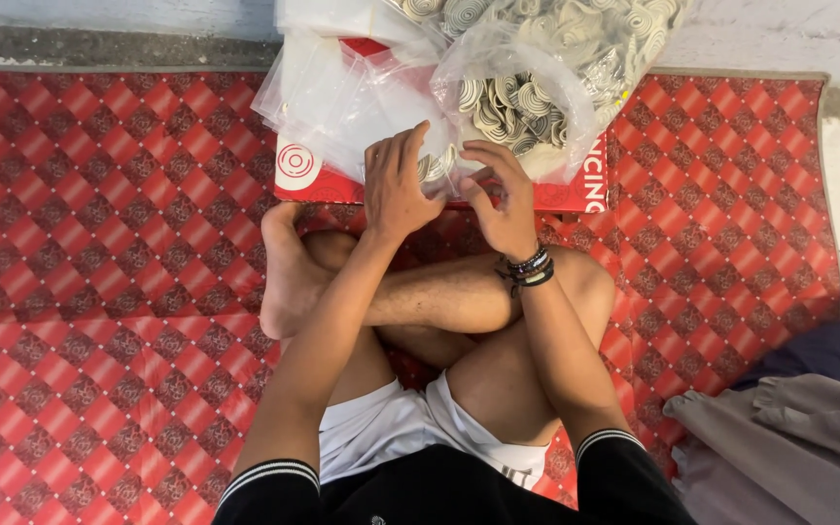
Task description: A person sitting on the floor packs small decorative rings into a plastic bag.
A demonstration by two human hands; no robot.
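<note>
Head view: the left hand (396, 185) and right hand (498, 199) are set close together at the near edge of a red and white box (576, 190), fingers curled narrowly on a clear plastic bag (522, 87) that is filled with pale spiral coils (512, 107). Whether a single coil is pinched cannot be told. The box rests on a red patterned mat (99, 292) in front of the crossed legs. The step in hand is judged to be picking from the bag; a firm pinch on one coil is called for next.
</note>
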